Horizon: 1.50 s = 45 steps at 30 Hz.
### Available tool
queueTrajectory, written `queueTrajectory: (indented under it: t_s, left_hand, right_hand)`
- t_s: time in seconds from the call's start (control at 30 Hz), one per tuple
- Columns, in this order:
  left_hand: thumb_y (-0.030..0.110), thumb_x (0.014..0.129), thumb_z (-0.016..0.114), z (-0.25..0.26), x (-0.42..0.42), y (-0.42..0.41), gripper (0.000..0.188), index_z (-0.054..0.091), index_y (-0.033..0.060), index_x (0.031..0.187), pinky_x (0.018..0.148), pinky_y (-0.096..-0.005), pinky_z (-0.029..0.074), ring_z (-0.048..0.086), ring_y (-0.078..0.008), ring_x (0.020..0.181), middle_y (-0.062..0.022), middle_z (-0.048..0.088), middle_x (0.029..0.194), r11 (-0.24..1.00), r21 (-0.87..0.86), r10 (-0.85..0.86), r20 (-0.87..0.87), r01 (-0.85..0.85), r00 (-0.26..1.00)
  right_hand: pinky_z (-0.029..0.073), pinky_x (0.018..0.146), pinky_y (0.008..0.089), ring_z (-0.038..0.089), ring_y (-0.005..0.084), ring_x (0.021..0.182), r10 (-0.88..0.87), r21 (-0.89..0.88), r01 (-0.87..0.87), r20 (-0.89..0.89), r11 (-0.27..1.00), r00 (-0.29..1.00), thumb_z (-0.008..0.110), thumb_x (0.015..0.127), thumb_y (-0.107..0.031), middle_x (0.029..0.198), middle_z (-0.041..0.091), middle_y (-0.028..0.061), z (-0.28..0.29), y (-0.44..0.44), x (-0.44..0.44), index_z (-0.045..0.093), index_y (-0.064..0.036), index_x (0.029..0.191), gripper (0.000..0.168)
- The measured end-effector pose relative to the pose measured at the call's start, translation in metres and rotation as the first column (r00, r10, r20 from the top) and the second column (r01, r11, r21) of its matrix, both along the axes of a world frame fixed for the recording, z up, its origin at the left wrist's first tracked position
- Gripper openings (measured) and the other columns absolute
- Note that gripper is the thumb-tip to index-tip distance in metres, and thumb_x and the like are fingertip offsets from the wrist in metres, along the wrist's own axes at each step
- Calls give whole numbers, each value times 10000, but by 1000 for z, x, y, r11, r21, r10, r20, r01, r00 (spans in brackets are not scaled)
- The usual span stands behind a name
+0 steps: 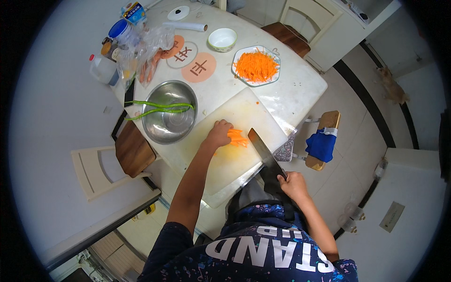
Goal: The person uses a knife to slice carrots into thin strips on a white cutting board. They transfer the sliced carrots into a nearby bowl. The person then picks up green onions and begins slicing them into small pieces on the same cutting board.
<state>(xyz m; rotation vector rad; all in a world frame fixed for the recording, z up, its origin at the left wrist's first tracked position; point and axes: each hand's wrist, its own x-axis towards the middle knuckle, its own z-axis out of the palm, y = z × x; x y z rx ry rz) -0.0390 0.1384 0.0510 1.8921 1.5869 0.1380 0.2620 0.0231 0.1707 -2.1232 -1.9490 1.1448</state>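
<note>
My left hand (220,134) rests on a pile of sliced carrot (238,138) on the white cutting board (218,176), its fingers curled over the left end of the slices. In my right hand (294,186) is the handle of a cleaver (263,151); the blade lies just right of the slices, over the board's near right edge. A plate (278,75) heaped with shredded carrot (256,66) stands beyond the board. To the left, long green chili peppers (162,110) lie across a steel bowl (190,128).
An empty small bowl (222,39), a cardboard-cored roll (186,26), a plastic bag (155,38) with carrots, a blue-lidded jar (119,30) and a white jug (102,69) stand farther back. Chairs flank the table; a stool (322,141) with a blue cloth is at right. A dog (391,86) is on the floor.
</note>
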Motion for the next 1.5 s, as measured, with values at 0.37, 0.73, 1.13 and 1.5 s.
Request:
queueTrajectory:
  t_s: [0.37, 0.73, 1.13, 1.5]
  left_hand:
    - [45, 651, 667, 3, 6, -29, 476, 542, 69, 1110, 951, -377, 394, 452, -324, 1083, -124, 510, 1101, 985, 160, 31, 210, -66, 977]
    - [18, 700, 684, -5, 27, -62, 514, 473, 38, 1168, 1007, -406, 351, 412, -357, 1171, -156, 449, 1224, 905, 274, 216, 366, -326, 905]
    - [18, 725, 685, -16, 41, -77, 412, 529, 26, 1106, 984, -393, 370, 465, -337, 1125, -156, 507, 1181, 743, 295, 458, 431, -601, 777]
    - [-57, 742, 625, -24, 43, -84, 220, 562, 14, 941, 905, -360, 422, 518, -314, 1025, -150, 521, 1057, 705, 308, 468, 474, -639, 746]
  right_hand:
    - [498, 646, 469, 611, 401, 654, 76, 84, -81, 68, 993, 995, 599, 817, -236, 661, 613, 222, -4, 9, -19, 656, -23, 704, 248]
    - [509, 644, 467, 621, 389, 650, 124, 70, -129, 76, 989, 989, 610, 802, -223, 664, 620, 212, -13, 11, -29, 672, -40, 725, 208]
    - [505, 657, 464, 623, 389, 671, 177, 62, -179, 36, 982, 984, 610, 803, -217, 681, 624, 216, -20, 17, -41, 663, -28, 739, 206]
    - [499, 645, 460, 615, 391, 653, 183, 39, -185, 46, 982, 982, 610, 810, -219, 654, 616, 209, -21, 20, -51, 644, -23, 703, 226]
